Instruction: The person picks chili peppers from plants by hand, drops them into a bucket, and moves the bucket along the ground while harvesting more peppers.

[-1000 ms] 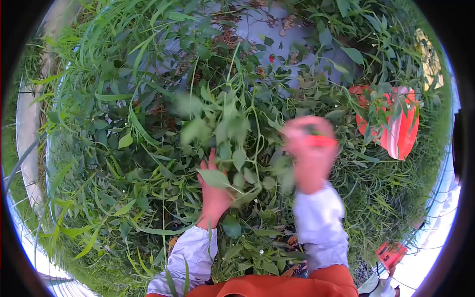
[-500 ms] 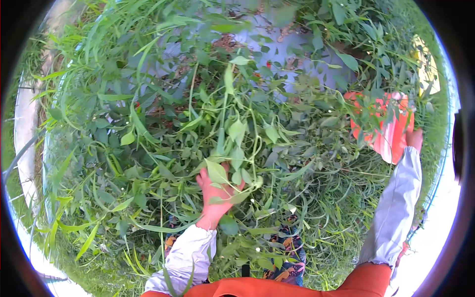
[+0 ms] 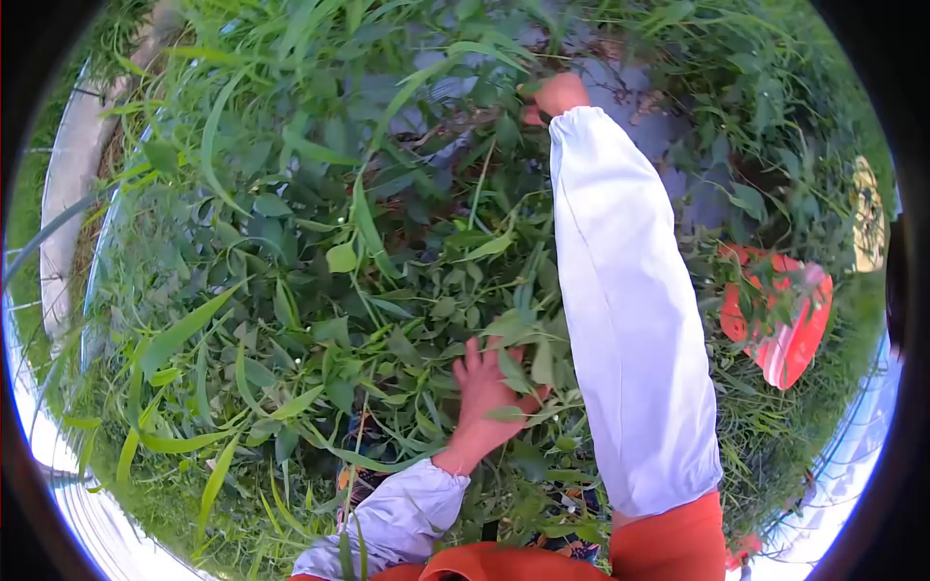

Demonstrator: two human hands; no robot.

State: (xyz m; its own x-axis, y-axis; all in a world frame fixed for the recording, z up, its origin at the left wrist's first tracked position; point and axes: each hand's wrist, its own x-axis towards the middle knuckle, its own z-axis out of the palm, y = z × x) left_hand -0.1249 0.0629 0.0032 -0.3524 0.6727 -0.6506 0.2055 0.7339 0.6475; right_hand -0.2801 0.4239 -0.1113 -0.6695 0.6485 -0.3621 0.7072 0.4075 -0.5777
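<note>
Low in the middle of the view, my left hand (image 3: 489, 402) lies among green leafy stems (image 3: 542, 363), its fingers spread and leaves crossing over them. My right arm, in a white sleeve (image 3: 630, 290), stretches forward over the plants. At its end my right hand (image 3: 562, 95) is curled beside leaves and stems near the top; foliage and the hand itself hide its fingertips, so what it grips cannot be made out. A red and white bag (image 3: 799, 334) rests in the plants at the right, away from both hands, partly covered by leaves.
Dense plants and long grass blades (image 3: 184, 329) surround both hands. Grey sheeting (image 3: 630, 87) shows through the foliage at the top. A pale curb-like edge (image 3: 73, 194) runs along the left. A yellow object (image 3: 867, 213) sits at the far right.
My right hand has left the red bag and swung forward and left to the plants at the top. My left hand has shifted slightly right, and the view has turned a little.
</note>
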